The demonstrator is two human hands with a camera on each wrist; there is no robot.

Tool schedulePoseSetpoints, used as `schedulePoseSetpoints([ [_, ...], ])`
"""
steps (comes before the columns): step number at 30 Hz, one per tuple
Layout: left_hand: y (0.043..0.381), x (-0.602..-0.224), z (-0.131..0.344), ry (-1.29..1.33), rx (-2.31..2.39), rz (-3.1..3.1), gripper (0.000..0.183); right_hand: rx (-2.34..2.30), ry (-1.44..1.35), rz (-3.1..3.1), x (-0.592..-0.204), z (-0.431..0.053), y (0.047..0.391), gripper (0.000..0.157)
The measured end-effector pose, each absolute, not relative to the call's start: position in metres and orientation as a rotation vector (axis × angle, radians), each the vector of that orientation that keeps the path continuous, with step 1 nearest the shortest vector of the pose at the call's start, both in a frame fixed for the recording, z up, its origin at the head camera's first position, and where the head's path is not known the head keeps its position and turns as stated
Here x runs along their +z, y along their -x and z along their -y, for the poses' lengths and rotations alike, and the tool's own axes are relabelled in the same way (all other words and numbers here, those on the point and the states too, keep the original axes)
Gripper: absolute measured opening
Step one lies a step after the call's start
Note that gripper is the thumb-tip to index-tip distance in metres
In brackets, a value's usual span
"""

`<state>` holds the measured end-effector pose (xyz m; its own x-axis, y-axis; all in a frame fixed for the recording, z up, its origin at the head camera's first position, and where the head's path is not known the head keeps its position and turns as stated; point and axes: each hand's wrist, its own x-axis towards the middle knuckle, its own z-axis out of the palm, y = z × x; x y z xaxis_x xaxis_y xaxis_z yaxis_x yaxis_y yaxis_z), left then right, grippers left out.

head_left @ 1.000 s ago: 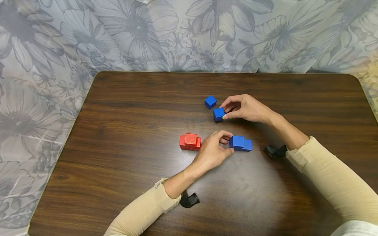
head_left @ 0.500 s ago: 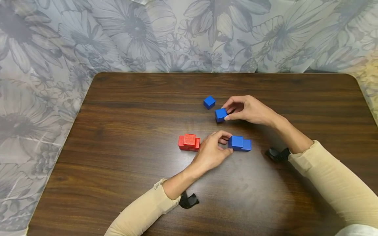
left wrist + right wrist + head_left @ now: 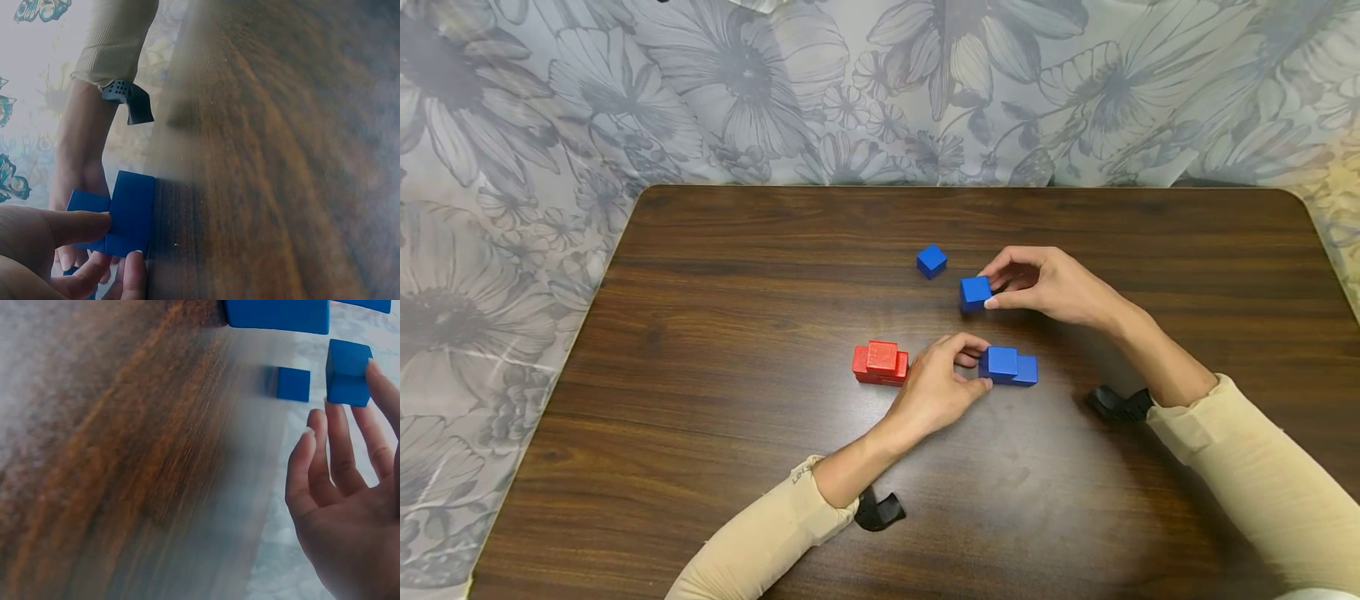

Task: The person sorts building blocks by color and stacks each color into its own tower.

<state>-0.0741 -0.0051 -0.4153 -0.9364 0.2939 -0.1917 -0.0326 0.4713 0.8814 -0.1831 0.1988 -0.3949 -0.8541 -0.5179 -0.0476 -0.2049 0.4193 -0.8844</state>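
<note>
My right hand [image 3: 1060,283] pinches a blue cube [image 3: 974,293] between thumb and fingertips, above the table. In the right wrist view that cube [image 3: 348,375] sits at the fingertips. My left hand [image 3: 934,385] grips the left end of a small stepped stack of blue blocks [image 3: 1002,363], thumb in front and fingers behind. The left wrist view shows the thumb on the raised block [image 3: 90,200], beside the lower blocks [image 3: 132,206]. Farther back, a loose blue cube [image 3: 932,262] lies on the table.
A stepped stack of red blocks [image 3: 882,357] stands just left of my left hand. The brown wooden table [image 3: 737,275] reaches back to a floral curtain [image 3: 745,83]. A black strap piece [image 3: 880,510] hangs from each sleeve cuff.
My right hand has moved right with the blue cube, away from the loose cube. My left hand stays at the blue stack.
</note>
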Motion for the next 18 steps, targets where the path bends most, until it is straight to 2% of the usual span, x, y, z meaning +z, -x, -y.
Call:
schedulePoseSetpoints([
  [18,0.073,-0.413,0.004,-0.196,1.445,-2.406,0.04,-1.449,0.575,-2.428,-0.38,-0.219,0.164,0.027],
])
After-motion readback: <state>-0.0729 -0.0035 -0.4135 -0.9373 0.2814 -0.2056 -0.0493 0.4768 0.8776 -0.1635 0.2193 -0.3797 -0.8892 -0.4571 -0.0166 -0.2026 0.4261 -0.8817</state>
